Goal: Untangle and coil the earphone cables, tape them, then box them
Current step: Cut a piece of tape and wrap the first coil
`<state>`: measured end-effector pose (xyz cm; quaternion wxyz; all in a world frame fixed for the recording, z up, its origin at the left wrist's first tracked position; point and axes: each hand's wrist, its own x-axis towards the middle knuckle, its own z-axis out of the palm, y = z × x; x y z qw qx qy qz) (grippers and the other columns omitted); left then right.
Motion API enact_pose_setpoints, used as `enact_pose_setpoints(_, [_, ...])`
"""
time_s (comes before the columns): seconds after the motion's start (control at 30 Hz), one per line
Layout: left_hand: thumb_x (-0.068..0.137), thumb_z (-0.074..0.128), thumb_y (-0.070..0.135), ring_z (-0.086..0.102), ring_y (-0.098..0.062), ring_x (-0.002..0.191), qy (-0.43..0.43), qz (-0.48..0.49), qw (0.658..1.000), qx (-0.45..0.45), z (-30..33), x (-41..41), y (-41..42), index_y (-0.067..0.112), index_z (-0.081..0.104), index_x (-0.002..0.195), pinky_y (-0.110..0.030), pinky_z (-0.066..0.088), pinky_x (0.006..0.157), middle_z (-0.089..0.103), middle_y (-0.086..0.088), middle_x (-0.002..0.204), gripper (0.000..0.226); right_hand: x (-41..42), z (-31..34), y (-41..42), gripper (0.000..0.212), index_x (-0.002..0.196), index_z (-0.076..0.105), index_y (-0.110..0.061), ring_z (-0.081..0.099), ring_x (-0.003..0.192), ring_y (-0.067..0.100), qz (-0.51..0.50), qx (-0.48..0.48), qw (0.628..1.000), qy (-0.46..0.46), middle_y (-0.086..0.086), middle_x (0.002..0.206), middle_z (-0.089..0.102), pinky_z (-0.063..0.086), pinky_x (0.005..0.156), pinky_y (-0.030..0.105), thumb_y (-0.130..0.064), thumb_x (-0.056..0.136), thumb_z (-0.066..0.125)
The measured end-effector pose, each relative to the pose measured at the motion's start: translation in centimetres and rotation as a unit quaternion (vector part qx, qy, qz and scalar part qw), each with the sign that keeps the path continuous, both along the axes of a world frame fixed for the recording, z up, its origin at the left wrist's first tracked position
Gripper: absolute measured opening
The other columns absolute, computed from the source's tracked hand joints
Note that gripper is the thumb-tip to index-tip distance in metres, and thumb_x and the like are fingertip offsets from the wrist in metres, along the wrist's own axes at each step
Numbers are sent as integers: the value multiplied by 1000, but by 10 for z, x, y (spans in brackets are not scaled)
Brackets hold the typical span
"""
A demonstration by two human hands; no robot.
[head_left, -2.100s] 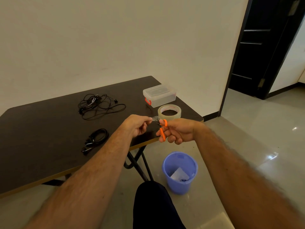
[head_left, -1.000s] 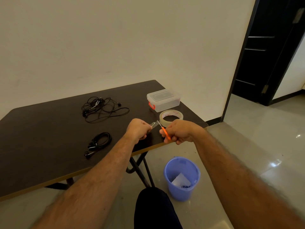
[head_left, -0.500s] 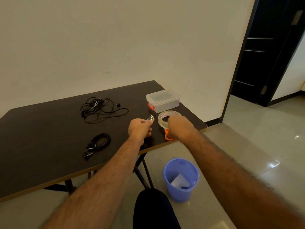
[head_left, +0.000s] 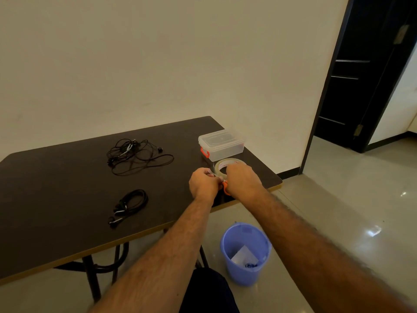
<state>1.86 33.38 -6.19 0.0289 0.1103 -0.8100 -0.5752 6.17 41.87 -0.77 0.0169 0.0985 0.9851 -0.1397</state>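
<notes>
A tangled black earphone cable lies at the back of the dark table. A coiled earphone cable sits nearer the front. A clear lidded box with orange clips stands at the right end, and the tape roll lies just in front of it. My left hand pinches a small piece of tape. My right hand grips orange-handled scissors beside the roll, with both hands close together above the table's right front part.
A blue bucket with scraps inside stands on the floor below the table's front edge. A dark doorway opens at the right. My knee shows at the bottom.
Both hands moved forward from above the table's front edge toward the tape roll. The right hand with the scissors lowered beside the roll, and the left hand followed with the tape piece.
</notes>
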Motion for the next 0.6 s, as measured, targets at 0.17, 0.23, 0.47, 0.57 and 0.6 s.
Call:
enact_pose_setpoints(0.17, [70,84,7,70,-20,80,0,-1,1000,-5,-3,-5,0,17,68,82,-44,61,74,70,-5,80,22,-7,7,-2,58,144,40,-15,52,125,28,-4,3,997,-81,13,139,51,43,105,40,-26,93,66])
enact_pose_setpoints(0.23, [72,82,7,69,-19,81,0,-3,1000,-17,-1,-3,0,17,68,86,-43,60,76,70,-3,82,22,-11,12,-3,63,146,37,-14,50,126,29,-9,4,994,-108,13,141,48,42,106,41,-25,92,67])
enact_pose_setpoints(0.47, [82,75,5,71,-12,75,-9,0,1000,15,2,-5,-2,13,67,114,-37,62,76,70,-4,91,35,-10,-2,2,50,132,52,-12,60,110,25,-25,19,999,-31,12,123,61,50,95,37,-24,88,72])
enact_pose_setpoints(0.57, [92,66,9,70,-10,73,-7,26,999,47,3,-4,-8,11,65,117,-34,62,75,67,-2,82,25,-7,-3,3,49,129,54,-12,61,111,25,-32,17,999,-39,12,122,62,50,95,36,-27,86,74])
enact_pose_setpoints(0.6, [94,64,11,70,-11,73,-8,30,998,49,4,-3,-10,10,65,116,-34,62,76,65,-1,80,22,-7,-4,3,47,127,56,-12,61,109,24,-28,19,999,-33,11,119,63,51,93,35,-28,87,74])
